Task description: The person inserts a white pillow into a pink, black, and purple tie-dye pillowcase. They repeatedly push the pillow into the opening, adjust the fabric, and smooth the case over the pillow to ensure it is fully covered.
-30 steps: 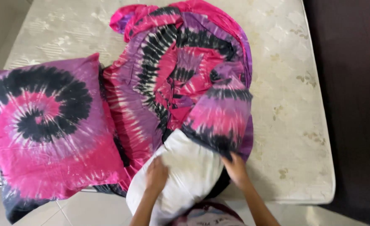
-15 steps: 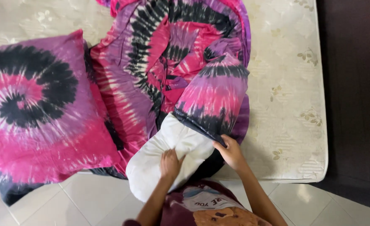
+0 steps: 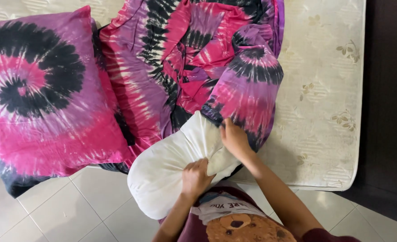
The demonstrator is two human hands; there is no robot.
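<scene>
A white pillow (image 3: 167, 170) sticks out over the mattress edge, its far end inside a pink, purple and black tie-dye pillowcase (image 3: 248, 89). My left hand (image 3: 195, 178) presses its closed fingers into the pillow near its near end. At the pillowcase opening my right hand (image 3: 235, 139) grips the cloth edge against the pillow.
A second pillow in a matching tie-dye cover (image 3: 41, 94) lies on the left. A crumpled tie-dye sheet (image 3: 158, 58) lies in the middle of the cream mattress (image 3: 324, 112). Pale floor tiles (image 3: 64, 210) are below, and a dark strip of floor on the right.
The view has shifted closer to the bed. The tie-dye case now covers more of the white pillow, and both hands have moved up along it.
</scene>
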